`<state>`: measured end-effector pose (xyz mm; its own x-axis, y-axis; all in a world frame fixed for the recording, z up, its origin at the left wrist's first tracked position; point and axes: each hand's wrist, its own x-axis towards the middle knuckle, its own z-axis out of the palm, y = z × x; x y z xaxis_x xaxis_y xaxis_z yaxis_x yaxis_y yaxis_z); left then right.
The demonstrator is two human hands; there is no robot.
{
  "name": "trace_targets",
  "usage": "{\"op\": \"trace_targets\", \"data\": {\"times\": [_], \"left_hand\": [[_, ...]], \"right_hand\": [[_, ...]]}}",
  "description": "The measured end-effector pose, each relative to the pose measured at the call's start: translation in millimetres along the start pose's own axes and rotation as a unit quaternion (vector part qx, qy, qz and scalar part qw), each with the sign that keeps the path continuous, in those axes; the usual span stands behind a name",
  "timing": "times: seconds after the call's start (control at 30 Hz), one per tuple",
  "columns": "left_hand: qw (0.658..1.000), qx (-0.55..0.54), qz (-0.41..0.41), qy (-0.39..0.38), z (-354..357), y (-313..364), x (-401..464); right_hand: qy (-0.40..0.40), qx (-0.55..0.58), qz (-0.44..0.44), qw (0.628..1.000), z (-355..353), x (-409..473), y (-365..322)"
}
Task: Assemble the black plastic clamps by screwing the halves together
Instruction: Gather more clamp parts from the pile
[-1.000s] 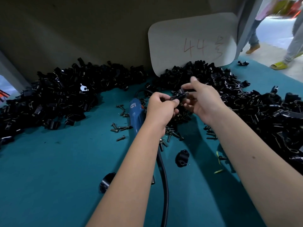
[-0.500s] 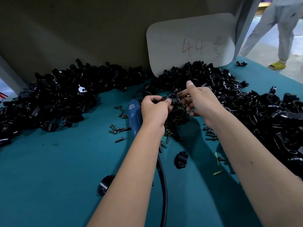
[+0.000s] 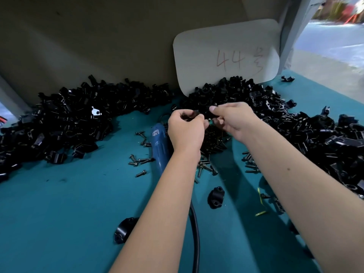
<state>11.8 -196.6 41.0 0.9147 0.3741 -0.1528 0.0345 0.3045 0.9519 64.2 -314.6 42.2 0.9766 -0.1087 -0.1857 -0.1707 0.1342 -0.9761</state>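
Both hands meet above the teal table, in front of the right heap. My left hand (image 3: 186, 129) curls its fingers around a black clamp half (image 3: 194, 114). My right hand (image 3: 233, 119) pinches another small black piece (image 3: 213, 116) against it, mostly hidden by the fingers. A blue electric screwdriver (image 3: 158, 145) lies on the table under my left wrist, its black cable (image 3: 195, 233) running toward me. Loose screws (image 3: 140, 161) are scattered around it. Two single black clamp halves lie near me, one (image 3: 216, 197) in the middle and one (image 3: 124, 229) further left.
Large heaps of black clamp parts lie at the left (image 3: 65, 119) and right (image 3: 315, 131). A white card marked "44" (image 3: 226, 56) leans on the back wall. More screws (image 3: 249, 164) sit by my right forearm. Bare teal tabletop (image 3: 59, 213) lies at the near left.
Both hands have shifted slightly away from me, toward the heap, still working the small black pieces together. The passer-by at the top right has left the view.
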Motion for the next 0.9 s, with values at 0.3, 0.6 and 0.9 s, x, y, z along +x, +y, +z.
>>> {"op": "trace_targets", "data": {"times": [0.3,0.6,0.9], "left_hand": [[0.996,0.091,-0.010,-0.015,4,-9,9],[0.994,0.104,0.004,-0.026,5,-19,10],[0.979,0.152,0.127,-0.048,-28,-3,5]], "right_hand": [[0.155,-0.554,-0.155,0.803,-9,41,-11],[0.112,-0.629,-0.143,0.756,-17,42,8],[0.104,-0.386,-0.169,0.901,-3,24,-3]]}}
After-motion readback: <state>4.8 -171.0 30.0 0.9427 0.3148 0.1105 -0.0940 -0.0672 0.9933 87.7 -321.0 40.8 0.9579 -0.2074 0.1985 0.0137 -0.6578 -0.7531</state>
